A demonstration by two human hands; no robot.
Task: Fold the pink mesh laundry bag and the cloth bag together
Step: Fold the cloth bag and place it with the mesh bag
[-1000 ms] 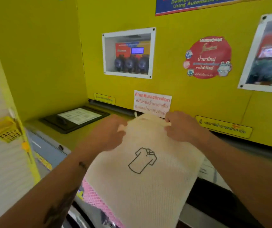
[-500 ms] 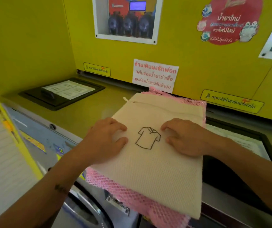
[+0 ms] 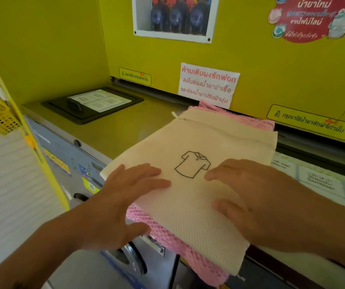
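A cream cloth bag [image 3: 215, 140] with a black shirt outline lies flat on top of the pink mesh laundry bag [image 3: 238, 114], whose edges stick out at the far end and at the near left. Both lie on a washing machine's top [image 3: 113, 132] and hang over its front edge. My left hand [image 3: 123, 197] rests flat on the cloth bag's left part, fingers straight and spread. My right hand [image 3: 257, 197] lies flat on the bag's right part, fingers pointing left toward the shirt drawing.
A black lid with a paper label [image 3: 93, 104] is set into the machine top at the left. A yellow wall with a white notice [image 3: 208, 84] stands right behind the bags. Another labelled lid [image 3: 313, 178] is at the right. The washer's door [image 3: 125, 261] is below.
Both hands let go of the cloth bag's far edge and slid back toward me over it, now lying flat near the shirt drawing. The bags lie spread on the machine top.
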